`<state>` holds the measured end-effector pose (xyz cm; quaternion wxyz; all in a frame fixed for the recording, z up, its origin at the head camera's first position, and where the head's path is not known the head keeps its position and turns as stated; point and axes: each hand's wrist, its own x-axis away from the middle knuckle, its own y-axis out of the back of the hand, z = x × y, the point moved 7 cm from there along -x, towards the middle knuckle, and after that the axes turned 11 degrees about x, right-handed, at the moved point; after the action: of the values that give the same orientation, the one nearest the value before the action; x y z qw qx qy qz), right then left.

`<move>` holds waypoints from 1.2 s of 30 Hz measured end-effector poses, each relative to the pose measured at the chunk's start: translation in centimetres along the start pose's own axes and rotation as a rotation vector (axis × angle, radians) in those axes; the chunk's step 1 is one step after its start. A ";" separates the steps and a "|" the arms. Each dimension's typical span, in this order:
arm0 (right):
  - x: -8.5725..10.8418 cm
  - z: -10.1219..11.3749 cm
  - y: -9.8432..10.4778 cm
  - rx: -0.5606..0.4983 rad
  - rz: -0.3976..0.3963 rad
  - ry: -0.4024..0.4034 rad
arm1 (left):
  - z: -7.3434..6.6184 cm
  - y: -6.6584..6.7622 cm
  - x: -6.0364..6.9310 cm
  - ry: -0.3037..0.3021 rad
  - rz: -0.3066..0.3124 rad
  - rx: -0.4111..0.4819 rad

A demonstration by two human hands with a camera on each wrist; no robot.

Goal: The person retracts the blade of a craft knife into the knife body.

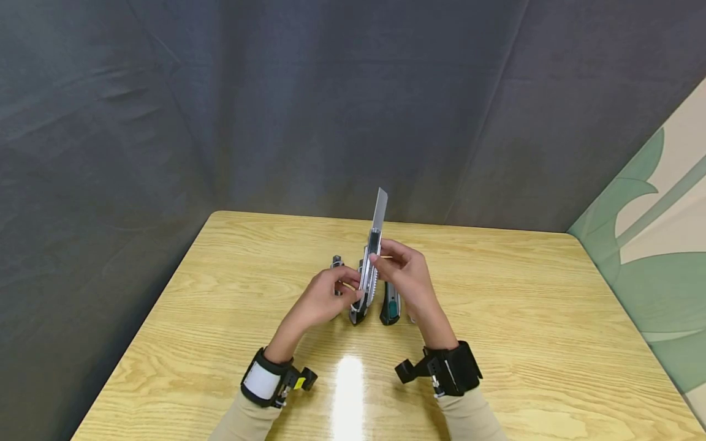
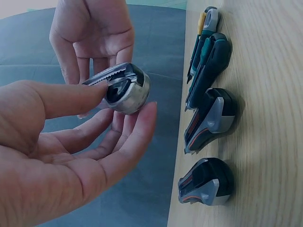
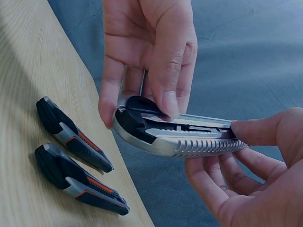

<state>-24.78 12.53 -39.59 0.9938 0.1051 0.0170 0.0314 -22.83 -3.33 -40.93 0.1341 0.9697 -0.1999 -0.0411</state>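
Note:
A silver snap-off utility knife (image 1: 371, 269), its long blade (image 1: 380, 208) extended, is held tilted up above the table between both hands. My left hand (image 1: 325, 294) pinches its black-capped lower end, with the thumb on one face and fingertips beneath. Further up, my right hand (image 1: 408, 272) holds the body with its thumb near the black slider. In the right wrist view the ridged edge of the silver knife (image 3: 189, 146) shows between the two hands. A black and green utility knife (image 1: 390, 305) lies on the table beside the right hand.
Two black and grey knives with orange trim, one nearer (image 2: 208, 182) and one beyond it (image 2: 210, 120), lie on the wooden table (image 1: 524, 337). Past them are a green-black knife (image 2: 208, 71) and a yellow-tipped tool (image 2: 201, 23). A dark curtain (image 1: 358, 110) hangs behind.

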 end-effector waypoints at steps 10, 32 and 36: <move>0.0 0.0 0.0 -0.037 -0.006 -0.047 | 0.1 0.0 0.0 -0.001 0.004 0.042; -0.1 -0.2 0.4 -0.048 -0.140 -0.012 | 0.3 -0.2 0.0 -0.010 0.006 0.032; -0.1 -0.2 0.4 -0.045 -0.132 -0.020 | 0.3 -0.4 -0.1 -0.005 0.025 0.060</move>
<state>-24.92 12.92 -39.65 0.9960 0.0815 0.0131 -0.0350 -22.87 -3.04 -41.32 0.1049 0.9707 -0.2133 -0.0357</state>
